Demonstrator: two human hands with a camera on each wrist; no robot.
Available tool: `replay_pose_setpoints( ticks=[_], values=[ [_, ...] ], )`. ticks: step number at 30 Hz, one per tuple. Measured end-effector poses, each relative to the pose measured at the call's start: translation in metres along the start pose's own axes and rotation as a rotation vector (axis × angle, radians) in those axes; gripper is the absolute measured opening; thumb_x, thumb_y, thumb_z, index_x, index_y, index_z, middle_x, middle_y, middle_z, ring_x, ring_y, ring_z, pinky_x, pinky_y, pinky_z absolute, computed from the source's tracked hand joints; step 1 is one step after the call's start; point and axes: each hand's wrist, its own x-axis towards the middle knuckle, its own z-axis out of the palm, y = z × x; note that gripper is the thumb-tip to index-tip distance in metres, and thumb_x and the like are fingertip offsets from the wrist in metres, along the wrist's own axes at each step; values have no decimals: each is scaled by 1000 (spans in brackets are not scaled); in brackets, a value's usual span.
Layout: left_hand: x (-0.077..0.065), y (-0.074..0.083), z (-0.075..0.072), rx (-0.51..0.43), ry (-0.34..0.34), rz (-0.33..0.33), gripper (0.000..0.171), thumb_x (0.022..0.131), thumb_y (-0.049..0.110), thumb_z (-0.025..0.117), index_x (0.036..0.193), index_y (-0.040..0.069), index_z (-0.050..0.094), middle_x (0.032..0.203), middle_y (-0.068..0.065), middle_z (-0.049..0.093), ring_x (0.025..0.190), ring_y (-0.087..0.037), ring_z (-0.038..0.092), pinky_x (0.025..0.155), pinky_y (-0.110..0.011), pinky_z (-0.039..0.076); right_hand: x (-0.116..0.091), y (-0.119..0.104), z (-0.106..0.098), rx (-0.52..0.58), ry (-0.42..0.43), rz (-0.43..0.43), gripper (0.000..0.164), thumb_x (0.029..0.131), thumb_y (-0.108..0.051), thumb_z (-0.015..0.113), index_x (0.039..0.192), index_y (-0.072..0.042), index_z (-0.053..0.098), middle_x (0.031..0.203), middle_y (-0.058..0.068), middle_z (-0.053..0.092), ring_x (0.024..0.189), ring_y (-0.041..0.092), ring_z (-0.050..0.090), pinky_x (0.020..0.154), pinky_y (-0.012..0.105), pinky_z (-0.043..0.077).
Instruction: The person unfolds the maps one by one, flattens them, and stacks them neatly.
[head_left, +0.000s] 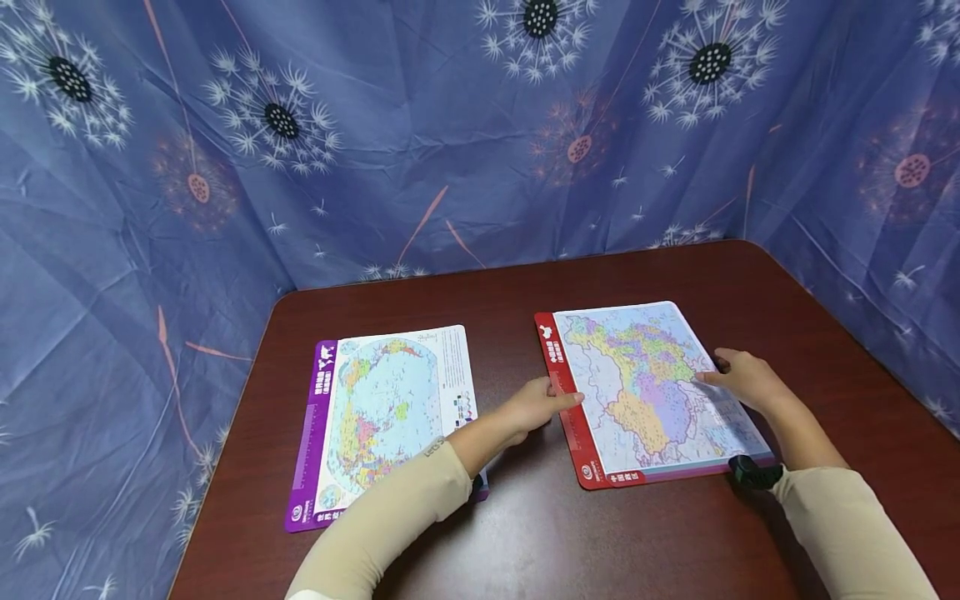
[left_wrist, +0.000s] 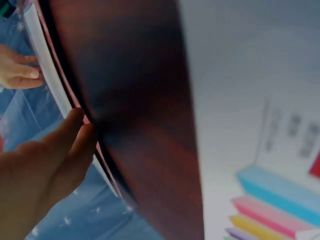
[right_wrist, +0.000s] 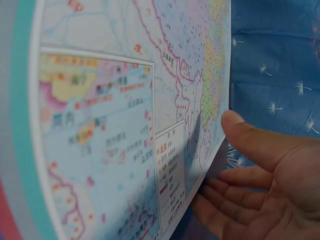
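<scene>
A red-bordered map sheet [head_left: 637,392] with a multicoloured printed map lies at the right half of the table. At its left edge is my left hand [head_left: 534,406], thumb over the top face and fingers at the edge; the left wrist view shows these fingertips [left_wrist: 87,127] against the thin edge. My right hand [head_left: 750,382] grips the opposite edge. In the right wrist view its thumb [right_wrist: 237,122] lies at the printed side, with the other fingers behind the sheet. Left of it lies a purple-bordered world map sheet [head_left: 393,400], partly covered by my left forearm.
Both sheets are on a dark reddish-brown table [head_left: 510,525] with rounded far corners. A blue cloth [head_left: 420,125] with dandelion prints hangs behind and at both sides. A black wrist device [head_left: 753,472] sits on my right wrist, close to the red-bordered sheet's near corner.
</scene>
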Motion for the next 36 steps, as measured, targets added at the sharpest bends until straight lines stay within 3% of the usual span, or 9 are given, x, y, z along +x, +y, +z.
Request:
replay_pose_setpoints(
  ticks=[9,13,18,22,26,31,36],
  values=[
    [6,-7,-1,-51,97,-130,27,84,12,60,98,-10,53,89,-9,54,93,-25,52,84,-38,43,-1,-4,3,24,25,66,58,82,-24,64,107,24,45,104,41,47,87,48,49,69,53,44],
    [7,-7,0,-136,139,-146,30,83,4,59,103,-16,49,91,-12,54,93,-25,54,86,-38,44,-3,0,4,49,71,75,40,81,-20,64,90,18,54,84,29,54,74,37,49,60,43,43],
    [8,-7,1,-277,131,-105,27,84,-5,54,106,-20,47,96,-20,57,89,-25,57,84,-36,46,-5,2,5,129,101,77,31,82,-19,64,84,9,52,73,12,48,68,27,45,55,32,38],
    [7,-5,1,-313,138,-75,25,85,-6,52,108,-17,50,88,-14,57,82,-20,57,79,-35,49,-7,0,3,198,130,48,36,85,-22,62,91,12,50,77,13,50,70,25,46,55,30,40],
    [7,-4,-4,-300,197,-41,29,85,-5,54,112,-14,49,84,-8,55,79,-17,56,75,-34,50,-3,2,4,268,163,32,44,87,-29,59,98,12,51,81,17,53,69,24,49,53,29,43],
    [3,1,-20,-271,285,6,31,86,1,57,114,-9,49,89,-9,55,76,-14,55,71,-31,50,6,4,7,375,245,64,52,83,-44,60,101,4,53,82,13,54,59,15,53,45,37,47],
    [-5,8,-45,-302,324,42,30,87,1,55,115,-8,49,90,-8,56,75,-12,54,71,-30,50,-5,-34,-4,465,282,19,50,84,-38,61,103,8,52,81,14,53,58,13,52,49,34,48]
  ],
)
